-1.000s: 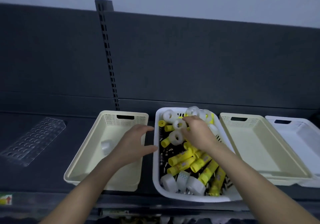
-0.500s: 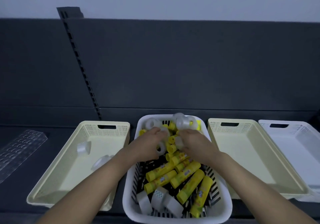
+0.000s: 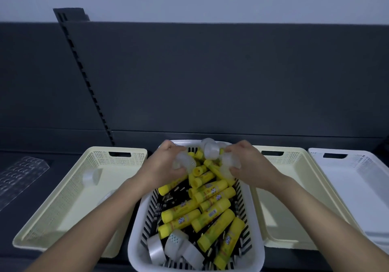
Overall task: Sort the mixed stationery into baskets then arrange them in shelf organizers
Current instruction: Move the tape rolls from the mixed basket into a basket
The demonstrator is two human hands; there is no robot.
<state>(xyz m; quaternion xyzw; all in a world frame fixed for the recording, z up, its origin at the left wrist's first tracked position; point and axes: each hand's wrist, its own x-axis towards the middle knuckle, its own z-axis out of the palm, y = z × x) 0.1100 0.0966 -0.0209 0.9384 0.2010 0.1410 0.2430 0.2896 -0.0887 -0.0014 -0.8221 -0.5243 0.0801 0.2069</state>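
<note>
Starting far left with the organizer (image 3: pixel 21 179): lying flat on the shelf, nothing slotted in that can be seen. Next along, into the left basket (image 3: pixel 126 153): just two tape rolls (image 3: pixel 91 176) lying there, one half hidden by the forearm. Now to the left hand (image 3: pixel 162 166), fingers curled round a cloudy roll (image 3: pixel 185 161) at the far end of the middle basket (image 3: pixel 134 240). Plenty heaped in there: glue sticks (image 3: pixel 210 204) by the dozen, more tape (image 3: pixel 174 248) at the near end, small dark metal bits underneath, too small to name. Over to the right hand (image 3: pixel 250 166), likewise wrapped round another roll (image 3: pixel 230 163), thumb tucked under. Further right, the cream basket (image 3: pixel 280 156) and the white basket (image 3: pixel 357 158): nothing visible inside either. Early days, by the look of it: tape barely started, glue and the small bits untouched, shelving not begun.
</note>
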